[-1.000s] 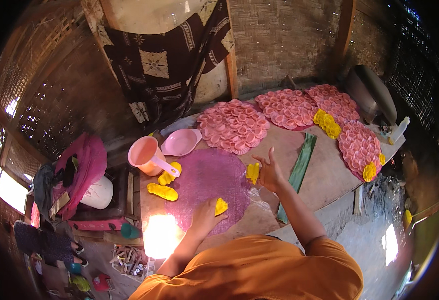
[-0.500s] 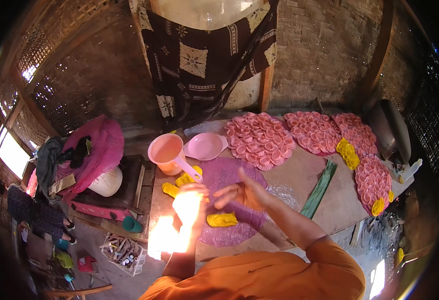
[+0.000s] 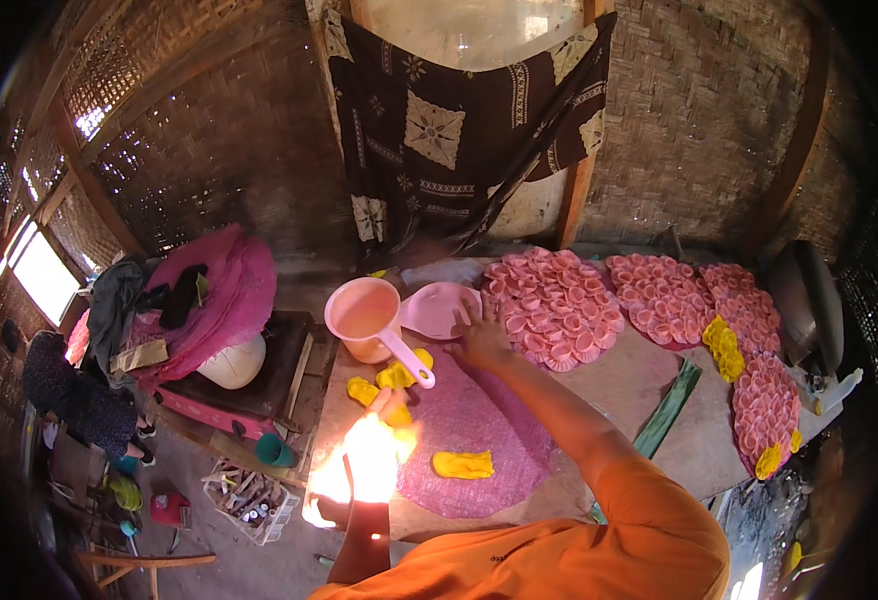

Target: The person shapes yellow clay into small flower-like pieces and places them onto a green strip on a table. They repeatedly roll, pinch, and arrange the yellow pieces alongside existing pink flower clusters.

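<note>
My right hand point(image 3: 481, 342) reaches over the near right side of a shallow pink bowl point(image 3: 427, 314), its fingers spread and at the rim or just inside it. Strong sunlight washes out my left hand point(image 3: 391, 408); a few fingertips show beside yellow dough-like lumps point(image 3: 397, 376), but whether it holds anything is lost in the glare. Behind it stands a pink dipper point(image 3: 363, 310) with its handle pointing toward me. On a round purple mesh sheet point(image 3: 489, 420) in front of me lies one folded yellow lump point(image 3: 463, 465).
Rounds of small pink cup-shaped pieces point(image 3: 553, 310) cover the back and right of the table. A green leaf strip point(image 3: 667, 408) lies at right, and a dark pan point(image 3: 807, 305) leans at the far right. A pink mesh heap point(image 3: 219, 290) rests at left.
My right hand has moved forward from above the purple sheet to the pink bowl. My left hand stays low at the left, in the glare. The view has shifted slightly.
</note>
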A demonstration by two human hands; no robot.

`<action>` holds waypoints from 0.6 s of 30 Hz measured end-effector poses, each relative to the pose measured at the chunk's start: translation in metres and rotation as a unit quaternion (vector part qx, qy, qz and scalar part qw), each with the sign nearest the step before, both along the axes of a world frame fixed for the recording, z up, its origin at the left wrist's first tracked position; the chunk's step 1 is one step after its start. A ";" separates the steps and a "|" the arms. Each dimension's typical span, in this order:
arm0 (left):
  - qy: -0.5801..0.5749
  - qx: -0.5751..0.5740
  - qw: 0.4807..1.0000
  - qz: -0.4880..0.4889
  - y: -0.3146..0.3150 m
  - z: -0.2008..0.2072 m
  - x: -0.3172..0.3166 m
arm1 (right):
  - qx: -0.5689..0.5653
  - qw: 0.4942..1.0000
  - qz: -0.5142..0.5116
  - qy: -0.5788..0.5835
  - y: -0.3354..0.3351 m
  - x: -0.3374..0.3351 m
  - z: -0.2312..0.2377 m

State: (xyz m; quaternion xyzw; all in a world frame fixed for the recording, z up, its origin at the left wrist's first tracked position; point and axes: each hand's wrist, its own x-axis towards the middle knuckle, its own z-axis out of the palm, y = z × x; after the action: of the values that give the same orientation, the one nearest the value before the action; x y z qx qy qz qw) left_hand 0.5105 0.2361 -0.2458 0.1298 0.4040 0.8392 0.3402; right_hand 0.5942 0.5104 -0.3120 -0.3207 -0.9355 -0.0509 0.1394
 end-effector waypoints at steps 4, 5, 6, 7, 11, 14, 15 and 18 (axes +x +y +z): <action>0.007 -0.025 1.000 -0.005 0.005 -0.021 -0.008 | -0.025 1.000 0.007 0.008 0.003 0.008 -0.001; 0.026 0.036 0.998 -0.043 0.007 -0.024 -0.011 | -0.032 0.999 0.009 0.003 0.003 0.011 0.001; 0.043 0.096 0.991 -0.083 0.009 -0.025 -0.013 | -0.037 0.999 0.013 -0.006 0.005 0.013 0.003; 0.061 0.156 0.978 -0.123 0.012 -0.024 -0.015 | -0.042 0.999 0.017 -0.014 0.006 0.015 0.004; 0.030 0.214 0.956 -0.199 0.036 -0.001 -0.007 | -0.063 0.997 0.030 -0.021 0.009 0.016 0.011; -0.029 0.175 0.971 -0.160 0.057 0.022 0.007 | -0.083 0.994 0.024 -0.061 0.008 0.015 0.021; -0.043 0.176 0.969 -0.165 0.064 0.028 0.007 | -0.077 0.996 0.024 -0.035 0.005 0.017 0.027; -0.069 0.141 0.973 -0.172 0.077 0.039 -0.001 | -0.073 0.991 0.048 0.097 -0.016 0.023 0.057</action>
State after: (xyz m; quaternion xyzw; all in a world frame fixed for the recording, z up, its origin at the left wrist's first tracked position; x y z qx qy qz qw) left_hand 0.5092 0.3128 -0.2071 0.1853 0.2288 0.8237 0.4846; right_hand 0.6171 0.4941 -0.2552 -0.2886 -0.9329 0.0553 0.2084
